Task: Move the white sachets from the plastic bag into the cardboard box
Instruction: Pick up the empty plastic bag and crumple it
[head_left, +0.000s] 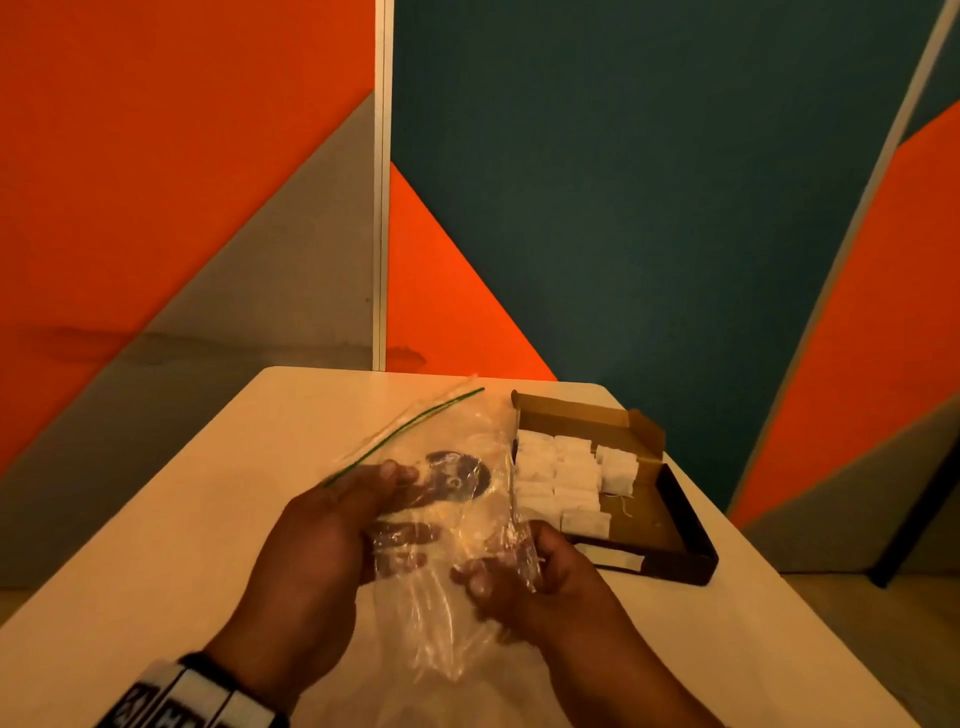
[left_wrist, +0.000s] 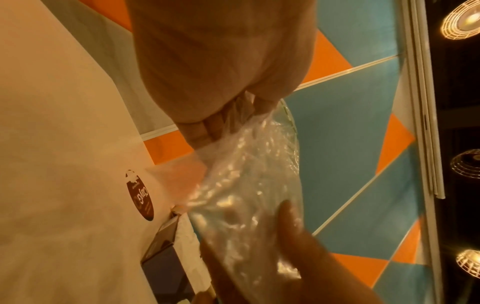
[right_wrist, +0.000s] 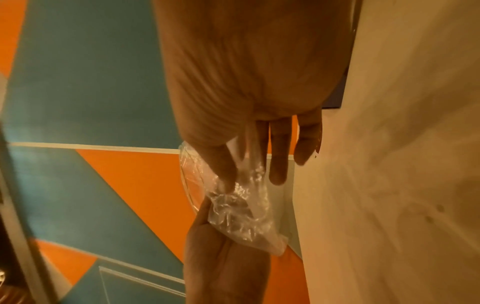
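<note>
Both hands hold a crumpled clear plastic bag (head_left: 447, 613) with a green zip strip (head_left: 405, 431) just above the table. My left hand (head_left: 384, 499) grips its left side, thumb on top and fingers showing through the film. My right hand (head_left: 498, 571) pinches the bag's right side between thumb and fingers (right_wrist: 228, 181). I see no sachets inside the bag (left_wrist: 246, 195). To the right, the open cardboard box (head_left: 691, 525) holds rows of white sachets (head_left: 566, 478), with bare floor on its right part.
The pale table (head_left: 156, 571) ends at an orange, grey and teal partition wall behind. A brown oval sticker (left_wrist: 140, 195) lies on the table near the box (left_wrist: 161, 246). The table's right edge runs just beyond the box.
</note>
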